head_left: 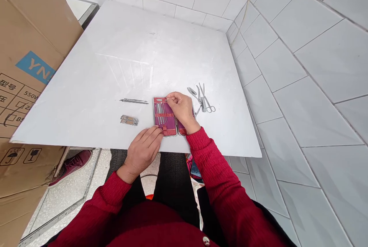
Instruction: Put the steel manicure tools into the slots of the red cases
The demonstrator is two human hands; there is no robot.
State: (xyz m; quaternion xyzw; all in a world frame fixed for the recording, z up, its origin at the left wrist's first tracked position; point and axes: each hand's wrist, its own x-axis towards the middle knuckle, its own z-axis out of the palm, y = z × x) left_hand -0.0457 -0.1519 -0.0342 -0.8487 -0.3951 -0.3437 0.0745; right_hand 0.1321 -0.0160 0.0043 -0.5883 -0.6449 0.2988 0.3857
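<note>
An unfolded manicure case [169, 130] with a purple lining and red trim lies near the table's front edge. Several slim metal tools [161, 112] stand in its left half, under a red elastic band. My left hand [145, 147] holds the case's lower left corner, fingers together and thumb hidden. Over the case, my right hand [181, 108] is closed in a pinch at the upper edge of the left half; what lies between its fingertips is too small to make out. The case's right half is mostly covered by that hand and wrist.
Right of the case lie scissors [209, 103], a nail clipper [204, 104] and cuticle nippers [198, 95]. To the left are nail clippers [129, 120] and thin metal tools [133, 101]. A cardboard box [37, 20] flanks the white table [184, 55]; tiled walls rise behind and right.
</note>
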